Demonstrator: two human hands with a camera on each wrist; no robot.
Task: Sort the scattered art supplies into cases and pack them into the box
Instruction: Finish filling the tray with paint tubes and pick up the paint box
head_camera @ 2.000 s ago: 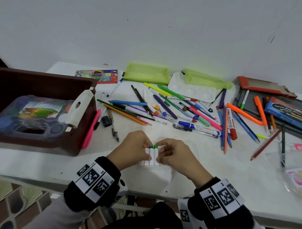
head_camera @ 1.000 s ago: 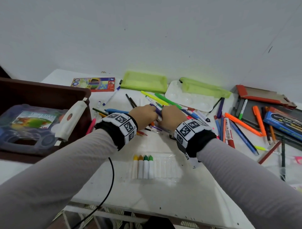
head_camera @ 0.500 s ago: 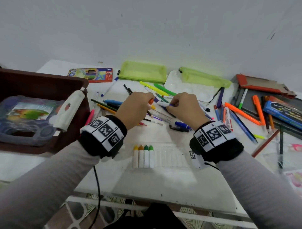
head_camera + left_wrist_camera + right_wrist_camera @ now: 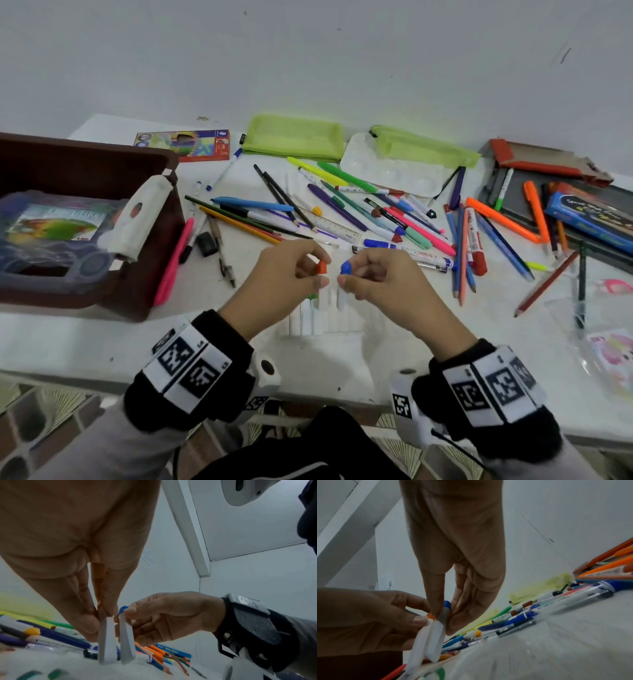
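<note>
Left hand (image 4: 286,274) pinches a short white marker with an orange cap (image 4: 321,267) between thumb and fingertips; the right hand (image 4: 373,277) pinches a matching white marker with a blue cap (image 4: 346,266) the same way. Both markers stand nearly upright, caps up, side by side and almost touching, their lower ends above a clear plastic slotted marker case (image 4: 339,318) on the white table (image 4: 342,359). That case is largely hidden under the hands; only a green cap and a few white barrels in it peek out. Whether the marker ends touch the case is hard to tell. Beyond the hands lies a scatter of pens and pencils (image 4: 394,219), with two lime green mesh pouches (image 4: 294,137) by the wall. At left sits a dark brown box (image 4: 150,274) with a translucent blue case (image 4: 51,240) inside.
</note>
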